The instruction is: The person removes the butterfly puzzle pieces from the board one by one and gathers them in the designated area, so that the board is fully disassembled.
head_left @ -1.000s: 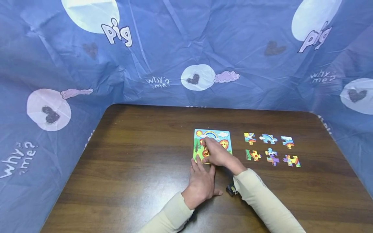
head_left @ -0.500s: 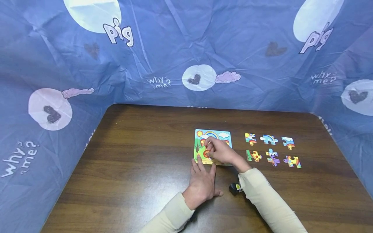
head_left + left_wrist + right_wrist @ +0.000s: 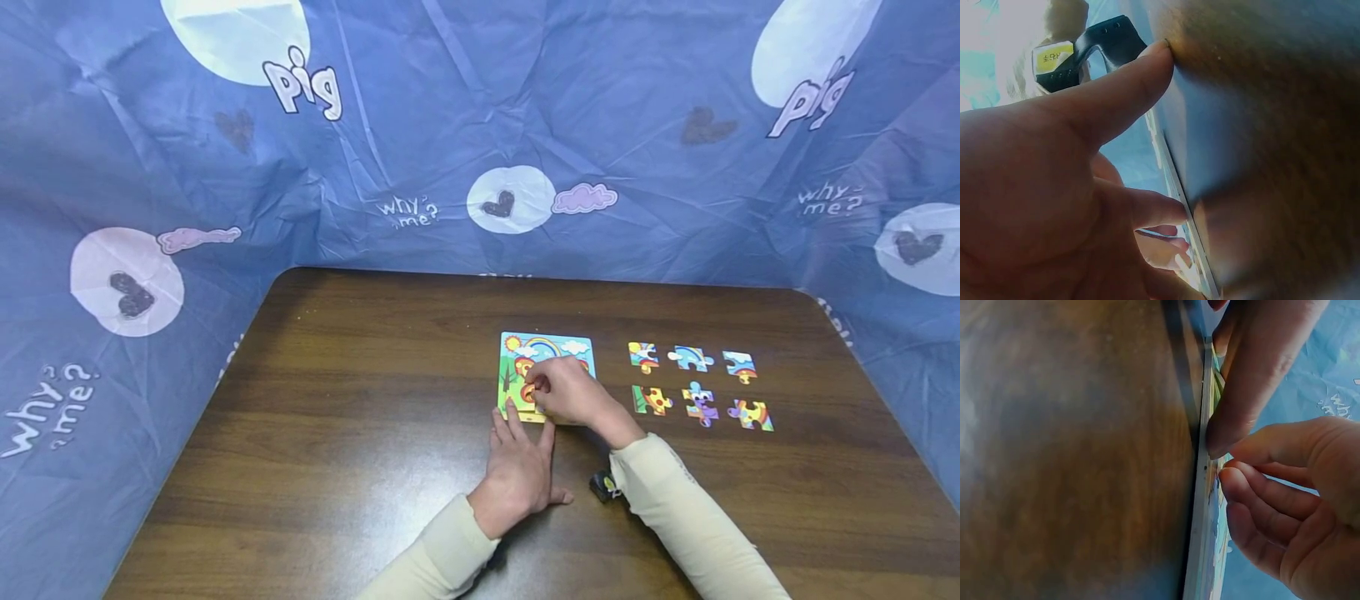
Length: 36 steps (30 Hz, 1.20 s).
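A square picture puzzle board (image 3: 509,358) with a sun, rainbow and butterfly lies on the table. My right hand (image 3: 576,393) is over its lower right part, fingertips and thumb pinching a puzzle piece (image 3: 528,394) near the bottom edge; the hand hides much of the picture. With fingers spread, my left hand (image 3: 519,472) rests at the board's near edge, fingertips on its lower left border and thumb out on the table. The right wrist view shows the right thumb and fingertips (image 3: 1233,481) close together at the board's edge, beside a left finger (image 3: 1225,428).
Right of the board, several loose puzzle pieces lie in two rows, among them a rainbow piece (image 3: 691,358) and a purple one (image 3: 701,404). A dark wrist camera (image 3: 602,485) sits by the right cuff. Blue printed sheeting (image 3: 420,125) surrounds the wooden table (image 3: 360,375).
My right hand has shifted slightly right and down over the board, fingers now gathered near its lower edge, where the piece looks lifted. The left hand and loose pieces stay put.
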Tool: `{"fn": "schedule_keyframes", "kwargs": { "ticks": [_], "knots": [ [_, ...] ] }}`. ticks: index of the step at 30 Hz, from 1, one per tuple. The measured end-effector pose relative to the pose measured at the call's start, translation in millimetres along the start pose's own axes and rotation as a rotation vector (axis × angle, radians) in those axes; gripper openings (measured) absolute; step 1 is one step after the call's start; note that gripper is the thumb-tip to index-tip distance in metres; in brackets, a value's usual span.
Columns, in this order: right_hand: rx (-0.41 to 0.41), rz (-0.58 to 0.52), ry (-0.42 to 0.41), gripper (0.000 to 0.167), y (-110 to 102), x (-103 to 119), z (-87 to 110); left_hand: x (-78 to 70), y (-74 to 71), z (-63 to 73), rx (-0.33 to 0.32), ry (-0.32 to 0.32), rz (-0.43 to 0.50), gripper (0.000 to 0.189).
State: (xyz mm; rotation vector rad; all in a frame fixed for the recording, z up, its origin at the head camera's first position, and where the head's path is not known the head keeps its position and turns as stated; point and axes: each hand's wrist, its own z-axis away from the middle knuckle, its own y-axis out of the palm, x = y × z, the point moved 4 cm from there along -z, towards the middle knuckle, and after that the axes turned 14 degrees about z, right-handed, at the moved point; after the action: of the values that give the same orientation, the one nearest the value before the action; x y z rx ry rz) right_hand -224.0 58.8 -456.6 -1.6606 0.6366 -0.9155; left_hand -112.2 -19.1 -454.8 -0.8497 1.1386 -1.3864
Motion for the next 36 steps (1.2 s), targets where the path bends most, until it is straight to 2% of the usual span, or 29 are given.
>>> {"fn": "schedule_keyframes", "kwargs": {
  "ticks": [10,22,36],
  "knots": [
    [-0.042,-0.097,0.031,0.016,-4.1,-9.8,2.8,-1.5,0.5,0.0,0.002,0.008,-0.003,0.103],
    [-0.089,-0.077,0.122,0.012,-20.3,-28.8,12.2,-0.9,0.1,-0.1,0.018,0.008,-0.032,0.103],
    [-0.155,-0.152,0.21,0.014,-42.6,-55.1,33.9,-0.6,-1.4,-0.3,0.015,0.016,-0.043,0.104]
  ]
}}
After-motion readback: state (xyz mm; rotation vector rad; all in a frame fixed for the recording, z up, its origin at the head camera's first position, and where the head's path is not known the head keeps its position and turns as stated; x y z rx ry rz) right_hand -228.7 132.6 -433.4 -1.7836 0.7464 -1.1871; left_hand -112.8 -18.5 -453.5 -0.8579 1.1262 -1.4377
